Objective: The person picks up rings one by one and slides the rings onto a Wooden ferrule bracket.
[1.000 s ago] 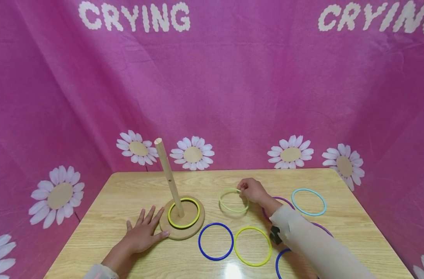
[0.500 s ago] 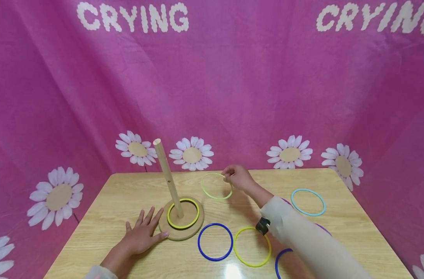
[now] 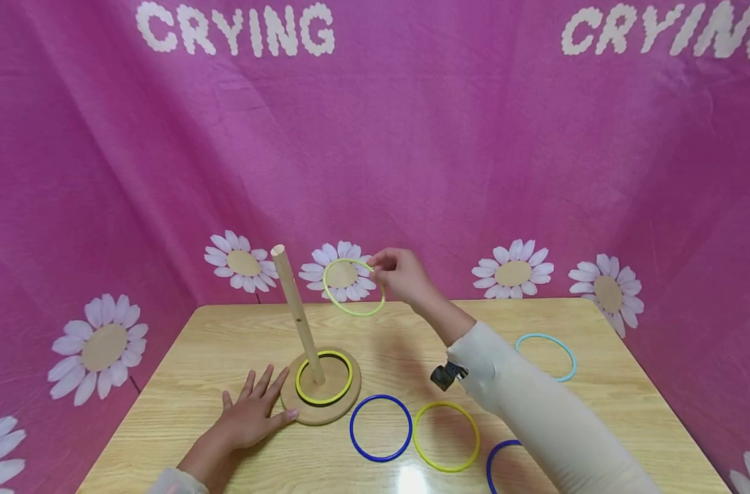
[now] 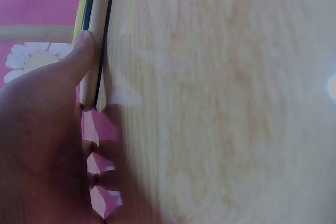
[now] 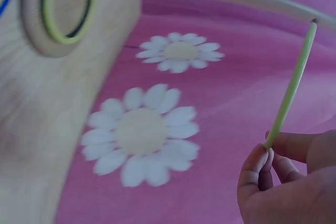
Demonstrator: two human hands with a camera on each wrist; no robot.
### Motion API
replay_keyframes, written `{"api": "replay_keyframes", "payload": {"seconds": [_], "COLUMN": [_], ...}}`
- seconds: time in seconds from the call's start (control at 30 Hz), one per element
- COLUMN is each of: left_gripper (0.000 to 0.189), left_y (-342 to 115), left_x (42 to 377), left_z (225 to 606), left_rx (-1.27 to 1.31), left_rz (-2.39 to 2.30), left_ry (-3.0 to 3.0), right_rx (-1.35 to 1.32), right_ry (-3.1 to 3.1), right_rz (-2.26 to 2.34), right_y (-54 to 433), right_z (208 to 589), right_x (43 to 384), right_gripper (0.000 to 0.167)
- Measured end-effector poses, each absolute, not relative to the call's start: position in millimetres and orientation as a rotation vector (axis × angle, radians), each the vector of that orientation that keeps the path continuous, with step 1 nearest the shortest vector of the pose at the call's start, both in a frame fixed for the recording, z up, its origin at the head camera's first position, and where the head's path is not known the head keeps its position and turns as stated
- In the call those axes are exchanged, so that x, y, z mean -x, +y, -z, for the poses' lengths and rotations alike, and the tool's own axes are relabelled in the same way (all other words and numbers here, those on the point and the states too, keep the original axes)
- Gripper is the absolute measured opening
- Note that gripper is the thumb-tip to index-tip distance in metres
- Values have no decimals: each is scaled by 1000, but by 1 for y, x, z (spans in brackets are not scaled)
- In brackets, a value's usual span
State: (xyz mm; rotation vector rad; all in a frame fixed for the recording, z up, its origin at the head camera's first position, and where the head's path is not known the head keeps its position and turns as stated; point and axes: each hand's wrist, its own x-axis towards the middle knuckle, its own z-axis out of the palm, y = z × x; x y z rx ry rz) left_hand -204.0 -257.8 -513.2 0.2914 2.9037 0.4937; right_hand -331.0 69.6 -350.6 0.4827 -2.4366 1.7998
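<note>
My right hand (image 3: pixel 402 274) pinches the right edge of a thin light green ring (image 3: pixel 359 315) between thumb and fingertips. The ring hangs tilted in the air, right of the upper part of a wooden peg (image 3: pixel 297 312). In the right wrist view the ring (image 5: pixel 291 93) appears edge-on, its far end overlapping the peg. The peg rises from a round wooden base (image 3: pixel 326 414). Around its foot lie a yellow ring (image 3: pixel 352 377) and a dark ring (image 4: pixel 89 6) under it. My left hand (image 3: pixel 248 415) rests on the table with fingers spread, its thumb touching the base's edge.
Nearer on the wooden table (image 3: pixel 226 336) lie a blue ring (image 3: pixel 381 460), a yellow ring (image 3: pixel 447 470) and another blue ring (image 3: pixel 489 466), partly behind the right sleeve (image 3: pixel 535 405). A light blue ring (image 3: pixel 560 342) lies at right. Pink flowered cloth (image 3: pixel 399 151) hangs behind.
My right hand has lifted the light green ring from low over the table, up and leftward toward the peg's upper part. The right sleeve now covers the purple rings. My left hand stays put.
</note>
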Motion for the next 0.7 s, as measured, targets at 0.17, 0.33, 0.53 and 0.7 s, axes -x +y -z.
{"api": "replay_keyframes", "payload": {"seconds": [0.17, 0.33, 0.53, 0.7], "left_gripper": [91, 91, 91, 91], "left_y": [-259, -261, -260, -259], "left_x": [204, 206, 206, 205], "left_z": [516, 522, 517, 515], "left_rx": [-288, -294, -289, -283], "left_rz": [-506, -518, -498, -493], "left_ry": [2890, 2908, 2899, 2891], "right_rx": [-511, -516, -522, -538], "right_ry": [-2373, -2358, -2347, -2363], "right_rz": [-1804, -1805, -1778, -1742], "right_y": [59, 50, 38, 27], "right_z": [326, 302, 283, 274], "right_x": [328, 322, 320, 318], "right_gripper": [15, 14, 15, 15]}}
